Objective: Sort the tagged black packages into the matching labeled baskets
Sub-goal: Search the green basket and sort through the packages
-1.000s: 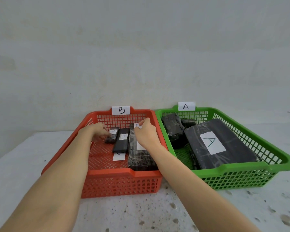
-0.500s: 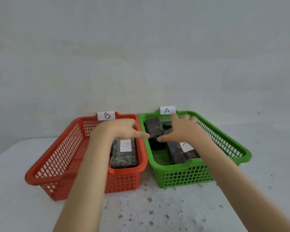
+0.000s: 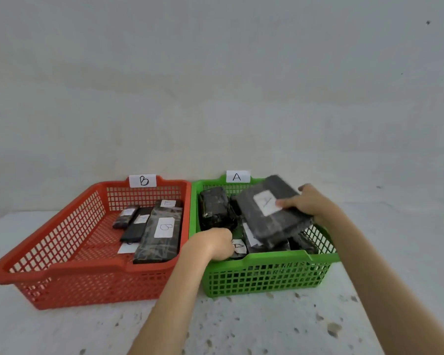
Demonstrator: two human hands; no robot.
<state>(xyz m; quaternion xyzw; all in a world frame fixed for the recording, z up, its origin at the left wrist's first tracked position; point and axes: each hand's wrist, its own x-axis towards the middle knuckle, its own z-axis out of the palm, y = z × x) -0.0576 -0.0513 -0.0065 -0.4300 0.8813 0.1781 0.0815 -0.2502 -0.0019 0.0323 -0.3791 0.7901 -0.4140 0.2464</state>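
Packages (image 3: 269,213), perhaps nine, two baskets (image 3: 62,267)

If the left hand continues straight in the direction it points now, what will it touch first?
Probably the small black package with a white tag at the front of the green basket: the left hand reaches into the basket right beside it. Whether they already touch is unclear.

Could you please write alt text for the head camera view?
Both hands reach into the green basket labeled A: the right hand lifts a large black package, the left hand reaches in near the front. The red basket beside it holds B-tagged packages.
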